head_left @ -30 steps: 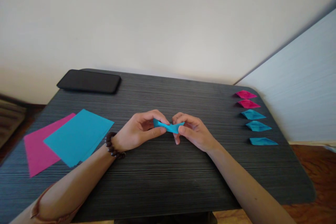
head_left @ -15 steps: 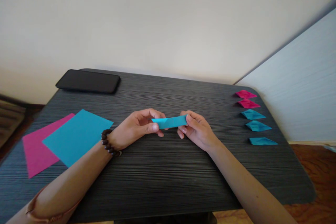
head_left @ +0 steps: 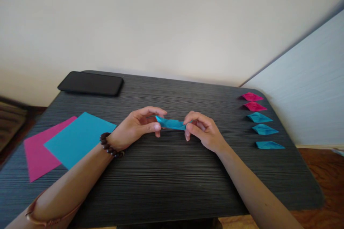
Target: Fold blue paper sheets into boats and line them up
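Note:
Above the middle of the dark table [head_left: 172, 171], a narrow blue folded paper [head_left: 173, 124] stretches between my two hands. My left hand [head_left: 143, 125] pinches its left end, where a pointed tip stands up past the thumb. At the other end, the thumb and fingers of my right hand [head_left: 200, 128] close on the paper and hide its right tip. Dark beads circle my left wrist. Off to the right lie several small folded boat-like papers, among them a pink one [head_left: 254, 106] and a blue one [head_left: 270, 145].
A flat blue paper sheet [head_left: 80, 139] overlaps a pink sheet [head_left: 40, 157] at the left. Towards the back left rests a black phone-like slab [head_left: 91, 83]. Behind the table rises a pale wall [head_left: 172, 25], with a white panel [head_left: 309, 78] at the right.
The blue paper has changed from a flat strip to an opened, curved shape with a raised left tip. My right fingers have shifted their pinch on its right end.

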Demonstrator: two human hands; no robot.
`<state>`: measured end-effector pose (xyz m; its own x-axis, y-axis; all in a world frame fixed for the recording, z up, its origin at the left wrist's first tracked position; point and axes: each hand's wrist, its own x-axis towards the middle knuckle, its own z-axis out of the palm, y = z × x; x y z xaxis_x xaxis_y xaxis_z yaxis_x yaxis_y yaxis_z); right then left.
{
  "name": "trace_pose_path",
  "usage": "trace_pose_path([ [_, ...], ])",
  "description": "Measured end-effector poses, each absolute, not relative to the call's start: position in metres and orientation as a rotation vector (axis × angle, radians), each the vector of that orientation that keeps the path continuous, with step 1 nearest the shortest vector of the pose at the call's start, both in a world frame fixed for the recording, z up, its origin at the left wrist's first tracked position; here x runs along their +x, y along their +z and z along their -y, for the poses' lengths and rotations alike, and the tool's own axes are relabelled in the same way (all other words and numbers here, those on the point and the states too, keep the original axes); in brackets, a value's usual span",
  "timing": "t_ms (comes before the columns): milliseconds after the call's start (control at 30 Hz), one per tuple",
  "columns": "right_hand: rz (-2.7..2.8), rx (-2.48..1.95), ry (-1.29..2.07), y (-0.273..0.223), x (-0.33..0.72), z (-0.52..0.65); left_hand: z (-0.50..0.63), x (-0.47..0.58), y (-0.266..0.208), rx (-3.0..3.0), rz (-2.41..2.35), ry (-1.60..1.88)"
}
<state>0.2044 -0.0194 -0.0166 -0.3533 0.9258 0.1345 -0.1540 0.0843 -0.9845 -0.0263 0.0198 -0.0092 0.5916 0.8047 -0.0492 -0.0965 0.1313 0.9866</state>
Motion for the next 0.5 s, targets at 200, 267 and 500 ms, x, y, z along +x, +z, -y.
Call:
trace_pose_path([
  [200,1.854,-1.029,0.800,-0.012,0.212,0.015,-0.023,-0.030,-0.010,1.597,-0.994,0.838],
  [267,1.858,-1.073,0.696,-0.013,0.212,0.015,-0.023,-0.030,-0.009,1.764,-1.044,0.888],
  [500,1.528,-1.256,0.893,-0.024,0.209,0.015,-0.021,-0.028,-0.009,2.071,-1.102,0.953],
])
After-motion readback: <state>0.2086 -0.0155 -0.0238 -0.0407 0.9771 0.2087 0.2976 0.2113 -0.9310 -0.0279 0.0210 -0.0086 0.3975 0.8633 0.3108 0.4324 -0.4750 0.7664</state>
